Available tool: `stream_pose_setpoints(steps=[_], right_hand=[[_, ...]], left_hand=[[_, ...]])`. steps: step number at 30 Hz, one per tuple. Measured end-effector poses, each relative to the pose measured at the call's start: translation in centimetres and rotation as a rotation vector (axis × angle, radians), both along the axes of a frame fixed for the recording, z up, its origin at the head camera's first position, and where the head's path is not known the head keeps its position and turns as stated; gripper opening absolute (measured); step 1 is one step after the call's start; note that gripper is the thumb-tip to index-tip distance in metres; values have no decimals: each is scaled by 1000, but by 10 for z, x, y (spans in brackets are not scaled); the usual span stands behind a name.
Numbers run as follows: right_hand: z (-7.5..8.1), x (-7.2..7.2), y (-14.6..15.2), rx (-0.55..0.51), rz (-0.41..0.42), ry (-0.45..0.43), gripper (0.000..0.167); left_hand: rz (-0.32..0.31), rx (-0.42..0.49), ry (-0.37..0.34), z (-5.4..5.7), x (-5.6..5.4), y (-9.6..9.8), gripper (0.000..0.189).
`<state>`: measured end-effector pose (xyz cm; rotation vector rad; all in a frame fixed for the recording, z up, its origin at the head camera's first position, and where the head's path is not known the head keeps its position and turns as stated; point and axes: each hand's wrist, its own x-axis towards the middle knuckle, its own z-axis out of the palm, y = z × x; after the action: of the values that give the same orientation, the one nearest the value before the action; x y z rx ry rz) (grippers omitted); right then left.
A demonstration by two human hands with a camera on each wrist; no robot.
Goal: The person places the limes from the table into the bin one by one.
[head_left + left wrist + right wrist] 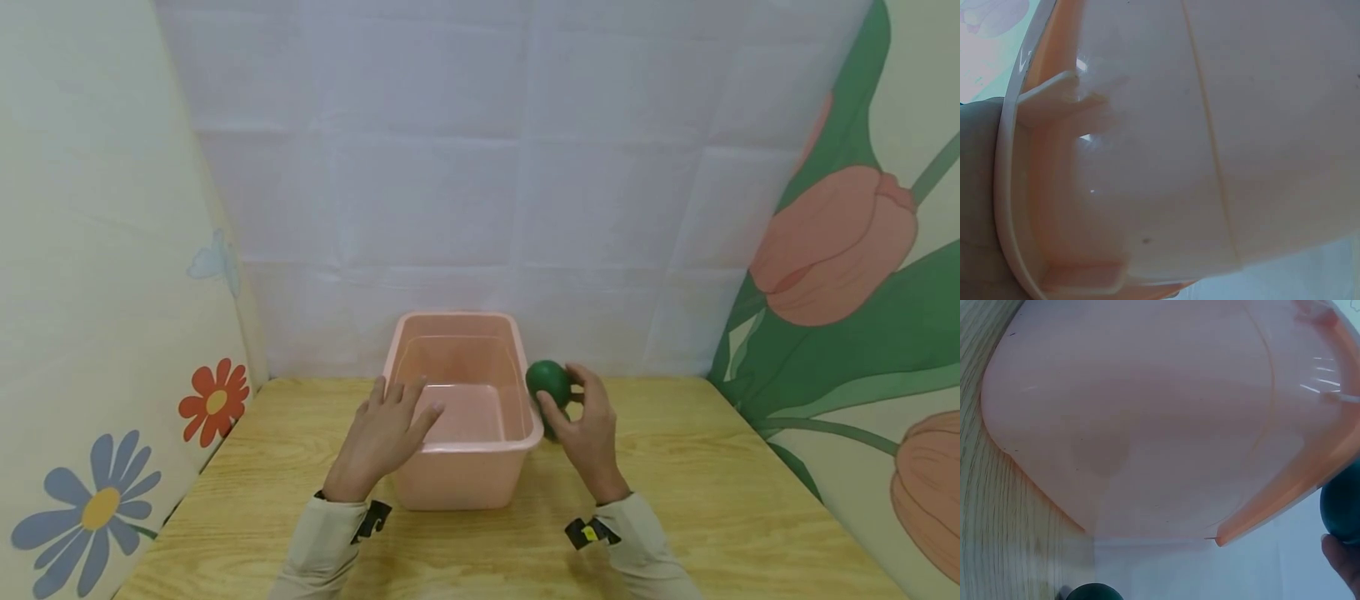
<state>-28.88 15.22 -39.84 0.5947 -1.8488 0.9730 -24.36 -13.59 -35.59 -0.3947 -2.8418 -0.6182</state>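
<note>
A pink plastic tub (465,479) stands on the table, and its visible inside shows only bare floor and walls. My left hand (386,429) lies over the tub's near left rim with its fingers extended. To the right of the tub, my right hand (594,429) holds a smooth, dark green round object (549,380) between thumb and fingers, level with the rim. A second dark green round object (1094,592) is lower down in the right wrist view, apart from the fingers. In the left wrist view, the tub's outer wall (1147,187) fills most of the picture.
The wooden table (675,500) extends to both sides of the tub. Behind it hangs a creased white cloth (450,167). Flower-printed panels flank the table, with a red flower (216,402) on the left and pink tulips (840,246) on the right.
</note>
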Motion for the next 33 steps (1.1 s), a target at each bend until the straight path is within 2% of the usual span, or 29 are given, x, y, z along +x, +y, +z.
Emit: stream_pose_setpoints(steps=[5, 24, 28, 33], right_hand=[[2, 1, -3, 16, -2, -16, 54], [3, 0, -13, 81, 43, 41, 67], [4, 1, -15, 85, 74, 63, 57], [3, 3, -15, 121, 83, 37, 47]], left_hand=[[3, 4, 19, 0, 1, 0, 67], [11, -7, 17, 0, 1, 0, 67], [12, -7, 7, 0, 0, 0, 67], [15, -7, -2, 0, 0, 1, 65]])
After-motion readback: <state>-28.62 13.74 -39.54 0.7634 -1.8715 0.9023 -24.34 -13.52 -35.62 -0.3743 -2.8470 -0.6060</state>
